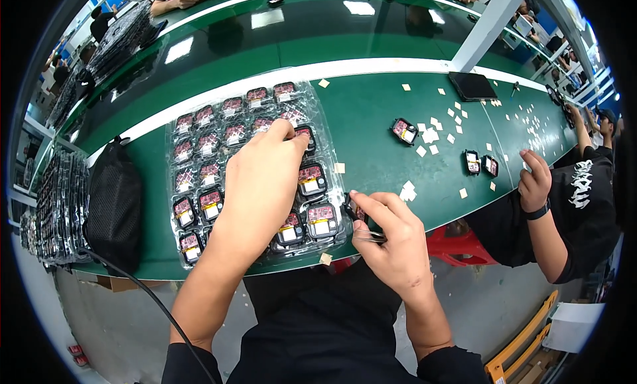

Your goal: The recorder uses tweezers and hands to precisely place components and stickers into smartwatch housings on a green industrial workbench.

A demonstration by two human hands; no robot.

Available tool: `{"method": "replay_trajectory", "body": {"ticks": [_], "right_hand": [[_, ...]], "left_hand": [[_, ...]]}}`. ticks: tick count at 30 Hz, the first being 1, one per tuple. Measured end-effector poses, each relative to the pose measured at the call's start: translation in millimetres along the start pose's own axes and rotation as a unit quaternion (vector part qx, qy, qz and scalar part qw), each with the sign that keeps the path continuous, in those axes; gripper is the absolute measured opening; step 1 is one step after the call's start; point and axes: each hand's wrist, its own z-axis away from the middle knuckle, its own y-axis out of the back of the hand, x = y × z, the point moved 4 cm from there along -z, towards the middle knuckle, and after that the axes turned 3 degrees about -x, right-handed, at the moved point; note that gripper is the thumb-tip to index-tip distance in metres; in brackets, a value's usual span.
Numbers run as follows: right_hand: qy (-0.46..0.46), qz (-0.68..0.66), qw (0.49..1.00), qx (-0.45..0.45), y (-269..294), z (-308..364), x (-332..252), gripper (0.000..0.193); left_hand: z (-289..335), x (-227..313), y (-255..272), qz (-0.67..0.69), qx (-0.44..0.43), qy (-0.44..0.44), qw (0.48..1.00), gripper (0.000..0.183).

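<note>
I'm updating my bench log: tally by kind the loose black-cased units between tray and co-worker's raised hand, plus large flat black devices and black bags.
Loose black-cased units: 3
Flat black device: 1
Black bag: 1
Total: 5

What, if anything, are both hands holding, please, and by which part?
The right hand pinches a black case by its edges and holds tweezers, grip point hidden; the left hand touches another case, hold unclear.

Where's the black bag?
In the head view, the black bag sits at the left end of the green table, between the stack of clear trays and the tray of small black devices.
</note>
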Motion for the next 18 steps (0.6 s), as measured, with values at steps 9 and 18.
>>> {"method": "replay_trajectory", "body": {"ticks": [9, 18], "right_hand": [[0.005, 0.001, 1.000, -0.017, -2, 4, -2, 0.039], [0.041, -0.102, 0.994, -0.018, -10, 2, -12, 0.040]], "left_hand": [[1, 1, 1, -0.019, -0.008, -0.017, 1.000, 0.016], [-1, 4, 3, -0.051, -0.043, 0.031, 0.997, 0.015]]}}
